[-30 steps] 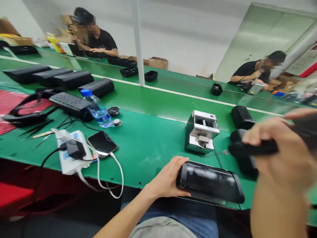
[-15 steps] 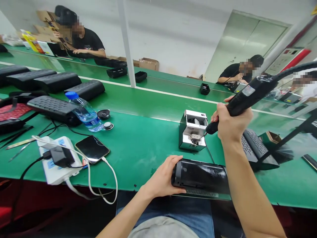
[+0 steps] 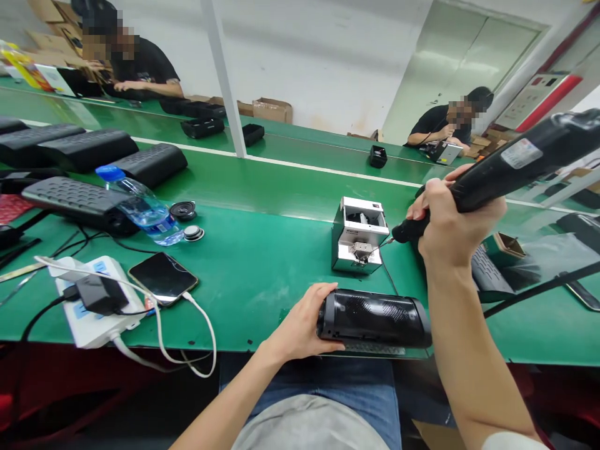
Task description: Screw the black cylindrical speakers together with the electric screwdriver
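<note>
My left hand [image 3: 300, 319] grips the end of a black cylindrical speaker [image 3: 374, 319], which lies on the front edge of the green workbench [image 3: 262, 300]. My right hand [image 3: 452, 219] is raised, wrapped around a black electric screwdriver [image 3: 510, 165] with a cord running off to the right. The screwdriver's bit reaches the right side of a silver screw feeder [image 3: 360, 236], and its tip sits close to the feeder's front slot. The contact point is too small to make out.
Left of my hands lie a smartphone [image 3: 162, 279], a white power strip [image 3: 94, 306] with a charger and cables, a water bottle [image 3: 143, 209], and round speaker drivers [image 3: 182, 210]. Several black speaker housings [image 3: 84, 150] lie behind. Two co-workers [image 3: 135, 69] sit beyond the far belt.
My right hand has swung the screwdriver up, bringing its bit to the screw feeder. The speaker in my left hand now lies more level. The whole view has shifted slightly left and up.
</note>
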